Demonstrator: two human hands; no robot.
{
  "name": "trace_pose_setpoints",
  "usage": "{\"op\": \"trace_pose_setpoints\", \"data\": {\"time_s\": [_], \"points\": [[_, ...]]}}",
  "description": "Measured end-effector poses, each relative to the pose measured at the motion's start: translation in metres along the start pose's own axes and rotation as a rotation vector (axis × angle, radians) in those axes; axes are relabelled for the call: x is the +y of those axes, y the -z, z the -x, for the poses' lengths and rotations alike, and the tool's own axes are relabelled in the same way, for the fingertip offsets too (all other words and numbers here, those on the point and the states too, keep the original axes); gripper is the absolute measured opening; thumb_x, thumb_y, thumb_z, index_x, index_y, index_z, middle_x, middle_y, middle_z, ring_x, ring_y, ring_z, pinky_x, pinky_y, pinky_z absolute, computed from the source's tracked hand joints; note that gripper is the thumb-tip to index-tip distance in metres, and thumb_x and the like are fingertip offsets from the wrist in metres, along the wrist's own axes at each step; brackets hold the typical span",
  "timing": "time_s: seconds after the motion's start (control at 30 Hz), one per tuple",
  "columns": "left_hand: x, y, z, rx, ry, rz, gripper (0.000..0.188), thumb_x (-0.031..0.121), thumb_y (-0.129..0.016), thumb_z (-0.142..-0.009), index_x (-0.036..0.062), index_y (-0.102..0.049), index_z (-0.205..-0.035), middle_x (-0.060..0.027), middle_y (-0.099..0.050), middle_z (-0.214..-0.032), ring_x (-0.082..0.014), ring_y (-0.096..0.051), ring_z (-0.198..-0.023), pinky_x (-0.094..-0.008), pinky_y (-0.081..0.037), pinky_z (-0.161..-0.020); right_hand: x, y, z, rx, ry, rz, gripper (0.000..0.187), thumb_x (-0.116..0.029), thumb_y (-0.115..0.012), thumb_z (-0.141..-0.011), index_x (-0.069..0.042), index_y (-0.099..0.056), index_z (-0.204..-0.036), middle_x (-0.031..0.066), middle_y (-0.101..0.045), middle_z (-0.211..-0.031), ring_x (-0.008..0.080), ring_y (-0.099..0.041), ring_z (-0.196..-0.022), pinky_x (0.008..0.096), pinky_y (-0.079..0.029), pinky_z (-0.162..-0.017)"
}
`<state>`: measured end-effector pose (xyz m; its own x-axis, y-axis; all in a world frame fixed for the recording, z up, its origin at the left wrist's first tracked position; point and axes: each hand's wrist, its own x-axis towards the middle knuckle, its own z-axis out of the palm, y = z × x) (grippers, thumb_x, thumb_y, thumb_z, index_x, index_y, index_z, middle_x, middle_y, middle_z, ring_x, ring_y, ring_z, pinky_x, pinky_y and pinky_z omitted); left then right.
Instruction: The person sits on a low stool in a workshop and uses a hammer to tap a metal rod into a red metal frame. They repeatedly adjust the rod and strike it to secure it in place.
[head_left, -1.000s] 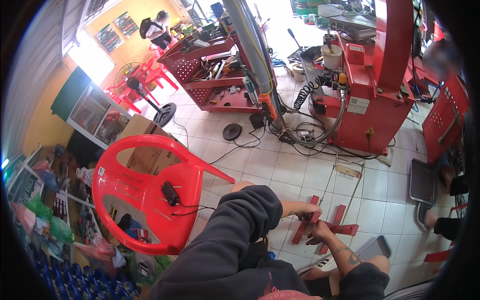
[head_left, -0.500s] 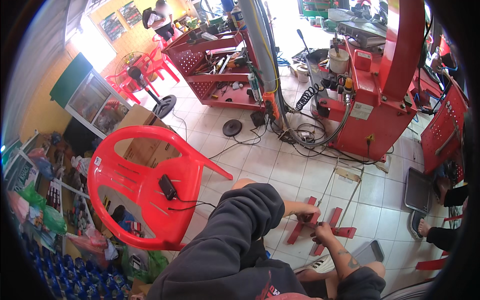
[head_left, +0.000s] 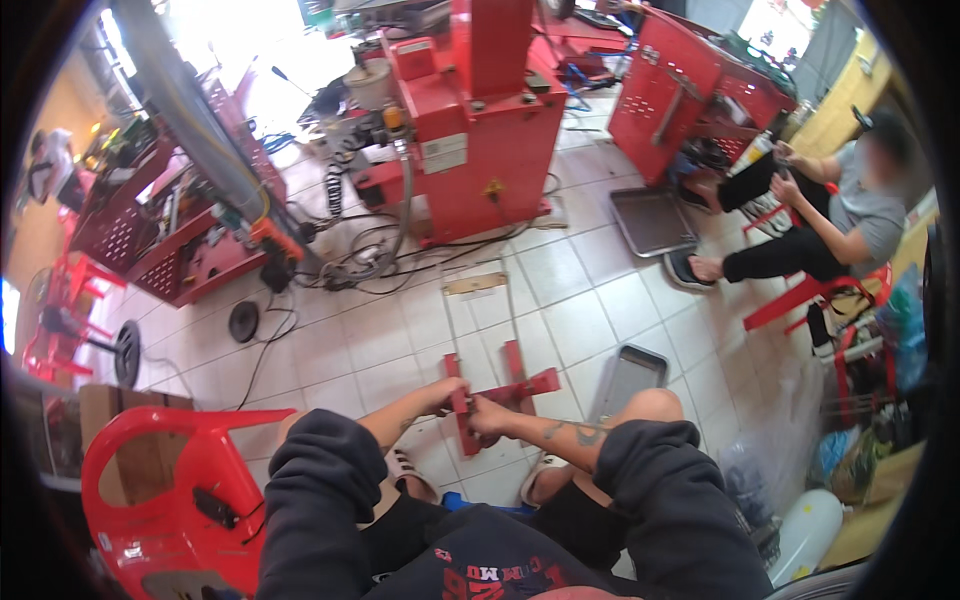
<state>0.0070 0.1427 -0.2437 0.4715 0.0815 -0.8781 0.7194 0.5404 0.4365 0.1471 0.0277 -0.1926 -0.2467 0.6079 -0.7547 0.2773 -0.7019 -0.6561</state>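
On the tiled floor before me lies a red metal frame (head_left: pixel 520 388), made of two parallel bars joined by a crossbar. Both hands meet at the left end of its crossbar. My left hand (head_left: pixel 446 396) is closed around that end from the left. Just to its right, my right hand (head_left: pixel 489 417) has its fingers pressed together against the frame; a small dark part shows between the hands, too small to name. Two thin rods run from the frame away to a tan strip (head_left: pixel 475 284) lying on the floor.
A grey tray (head_left: pixel 632 380) lies right of the frame, a dark tray (head_left: pixel 652 222) farther off. A red machine (head_left: pixel 485 165) stands ahead, cables at its base. A red plastic chair (head_left: pixel 170 500) is at my left. A seated person (head_left: pixel 835 215) is at the right.
The view has swung to the right, bringing the seated person fully into sight and pushing the chair toward the left edge. Both hands stay at the same end of the red frame.
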Motion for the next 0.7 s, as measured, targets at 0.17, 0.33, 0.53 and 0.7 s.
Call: {"op": "trace_pose_setpoints", "data": {"time_s": [0.17,0.33,0.53,0.7], "points": [[0.011,-0.010,0.014,0.003,0.063,0.027,0.019,0.039,-0.058,-0.076,0.0224,-0.060,-0.086,0.0061,-0.061,-0.087,-0.0130,-0.051,-0.079,-0.0356,-0.037,-0.071,-0.003,-0.005,0.012,0.029,0.008,-0.008,0.052,0.000,-0.052,-0.079,0.009,-0.036,-0.128,0.0242,-0.066,-0.084,0.0317,-0.070,-0.063,0.0427,-0.056,-0.048],[-0.002,-0.010,0.007,0.015,0.072,0.083,0.025,0.041,-0.059,-0.072,0.0223,-0.060,-0.088,0.0028,-0.061,-0.097,-0.0172,-0.050,-0.087,-0.0364,-0.036,-0.076,-0.006,-0.014,0.012,0.046,0.033,0.101,0.064,-0.009,-0.052,-0.083,0.014,-0.023,-0.136,0.0263,-0.069,-0.082,0.0378,-0.071,-0.068,0.0457,-0.057,-0.056],[0.002,-0.011,0.012,0.011,0.035,0.033,0.048,0.048,-0.055,-0.073,0.0195,-0.060,-0.111,-0.0074,-0.058,-0.128,-0.0253,-0.049,-0.117,-0.0499,-0.036,-0.095,0.032,-0.025,0.000,0.154,0.181,0.667,0.093,-0.020,-0.054,-0.088,0.021,0.008,-0.144,0.0358,-0.066,-0.090,0.0493,-0.067,-0.081,0.0547,-0.052,-0.071],[-0.012,-0.005,0.003,0.031,0.046,0.032,0.071,0.057,-0.046,-0.084,0.0152,-0.050,-0.142,-0.0187,-0.038,-0.156,-0.0388,-0.030,-0.146,-0.0662,-0.017,-0.113,0.031,-0.034,0.005,0.107,0.192,0.718,0.087,-0.017,-0.045,-0.094,0.012,0.019,-0.146,0.0383,-0.064,-0.089,0.0517,-0.065,-0.081,0.0562,-0.051,-0.075]]}}
